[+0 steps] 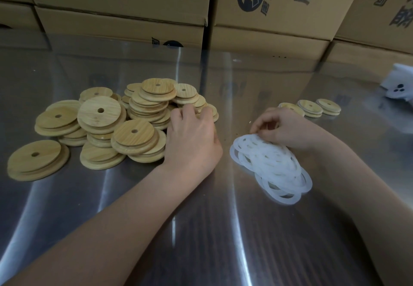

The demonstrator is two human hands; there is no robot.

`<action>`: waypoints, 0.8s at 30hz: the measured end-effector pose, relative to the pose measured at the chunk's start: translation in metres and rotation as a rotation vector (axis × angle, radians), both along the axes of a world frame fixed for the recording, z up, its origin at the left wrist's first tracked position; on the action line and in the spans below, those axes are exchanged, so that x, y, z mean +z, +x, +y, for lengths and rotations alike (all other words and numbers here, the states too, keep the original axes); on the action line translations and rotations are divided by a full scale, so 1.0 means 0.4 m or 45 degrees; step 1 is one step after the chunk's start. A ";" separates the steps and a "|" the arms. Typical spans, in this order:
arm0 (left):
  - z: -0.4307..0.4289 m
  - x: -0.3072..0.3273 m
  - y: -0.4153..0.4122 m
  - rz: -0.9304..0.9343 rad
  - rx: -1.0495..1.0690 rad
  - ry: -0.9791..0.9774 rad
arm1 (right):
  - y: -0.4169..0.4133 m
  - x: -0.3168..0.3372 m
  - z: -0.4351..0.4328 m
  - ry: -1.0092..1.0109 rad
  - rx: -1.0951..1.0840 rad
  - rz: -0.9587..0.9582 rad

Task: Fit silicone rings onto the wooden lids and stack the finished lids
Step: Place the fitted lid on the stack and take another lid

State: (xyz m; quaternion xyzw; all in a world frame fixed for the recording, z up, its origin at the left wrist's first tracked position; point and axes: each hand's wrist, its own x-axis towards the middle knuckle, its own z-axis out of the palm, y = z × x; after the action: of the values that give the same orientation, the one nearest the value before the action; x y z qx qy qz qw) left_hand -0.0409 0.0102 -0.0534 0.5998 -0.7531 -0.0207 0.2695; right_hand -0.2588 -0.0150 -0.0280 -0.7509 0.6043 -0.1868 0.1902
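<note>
The left hand (192, 136) reaches into the right edge of the loose heap of wooden lids (134, 116). Its fingers (188, 110) are curled over one, though the back of the hand hides whether they actually grip it. The right hand (283, 127) pinches at the top of the silicone rings (270, 165), which lie in a tangled, overlapping pile on the steel desk (201, 230).

The likeliest slip is the rings clinging together, so that two or three lift at once. Dragging a lid from low in the heap could also send its tilted neighbours sliding across the smooth desk. Three finished lids (310, 107) sit side by side just beyond the right hand, where a careless wrist could knock them.
</note>
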 end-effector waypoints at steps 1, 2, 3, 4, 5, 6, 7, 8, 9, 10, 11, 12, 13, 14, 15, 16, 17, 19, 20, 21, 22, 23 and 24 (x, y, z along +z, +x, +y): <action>0.000 0.002 0.000 0.019 -0.008 0.006 | 0.000 -0.001 0.000 -0.001 -0.008 -0.009; 0.000 0.003 0.000 0.039 -0.020 0.013 | 0.000 -0.002 -0.001 -0.007 -0.017 -0.017; 0.000 0.004 0.001 0.059 -0.033 0.022 | 0.001 -0.004 -0.001 -0.018 -0.026 -0.021; -0.001 0.004 0.001 0.079 -0.044 0.033 | 0.003 -0.005 -0.002 -0.034 -0.037 -0.022; -0.002 0.005 0.001 0.095 -0.053 0.042 | 0.004 -0.006 -0.002 -0.056 -0.051 -0.026; -0.004 0.004 0.000 0.112 -0.060 0.047 | 0.006 -0.007 -0.003 -0.083 -0.064 -0.031; -0.005 0.004 -0.001 0.137 -0.065 0.050 | 0.008 -0.006 -0.002 -0.109 -0.077 -0.043; -0.007 0.004 -0.001 0.177 -0.071 0.053 | 0.009 -0.005 -0.001 -0.133 -0.088 -0.059; -0.009 0.003 -0.002 0.230 -0.077 0.058 | 0.011 -0.003 0.001 -0.160 -0.096 -0.077; -0.011 0.003 -0.003 0.291 -0.084 0.059 | 0.013 -0.002 0.002 -0.197 -0.103 -0.097; -0.013 0.003 -0.004 0.357 -0.094 0.058 | 0.015 -0.002 0.003 -0.240 -0.112 -0.116; -0.013 0.003 -0.005 0.429 -0.104 0.057 | 0.016 -0.001 0.004 -0.286 -0.123 -0.134; -0.013 0.005 -0.006 0.509 -0.115 0.054 | 0.018 0.000 0.005 -0.330 -0.135 -0.150; -0.012 0.008 -0.006 0.593 -0.131 0.048 | 0.020 0.000 0.006 -0.370 -0.145 -0.169; -0.010 0.012 -0.007 0.677 -0.149 0.041 | 0.021 0.002 0.007 -0.405 -0.150 -0.193; -0.009 0.016 -0.007 0.755 -0.166 0.035 | 0.023 0.003 0.008 -0.434 -0.150 -0.223; -0.008 0.019 -0.006 0.831 -0.180 0.035 | 0.025 0.004 0.010 -0.462 -0.150 -0.257; -0.005 0.027 -0.004 0.994 -0.190 0.066 | 0.030 0.008 0.014 -0.511 -0.155 -0.322; -0.004 0.030 -0.003 1.071 -0.192 0.096 | 0.032 0.009 0.015 -0.526 -0.155 -0.360; -0.002 0.033 -0.002 1.134 -0.197 0.132 | 0.036 0.011 0.017 -0.533 -0.151 -0.410; -0.002 0.034 -0.002 1.181 -0.203 0.169 | 0.040 0.013 0.019 -0.537 -0.143 -0.470; 0.000 0.036 -0.003 1.218 -0.206 0.203 | 0.044 0.015 0.021 -0.539 -0.131 -0.528; 0.001 0.038 -0.002 1.249 -0.207 0.233 | 0.048 0.017 0.023 -0.538 -0.119 -0.580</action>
State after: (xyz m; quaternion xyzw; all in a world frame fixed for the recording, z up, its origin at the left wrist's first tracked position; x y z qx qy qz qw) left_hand -0.0418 0.0106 -0.0381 0.4800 -0.5770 -0.3869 0.5356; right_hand -0.2396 -0.0060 -0.0210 -0.6840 0.5276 -0.4803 0.1518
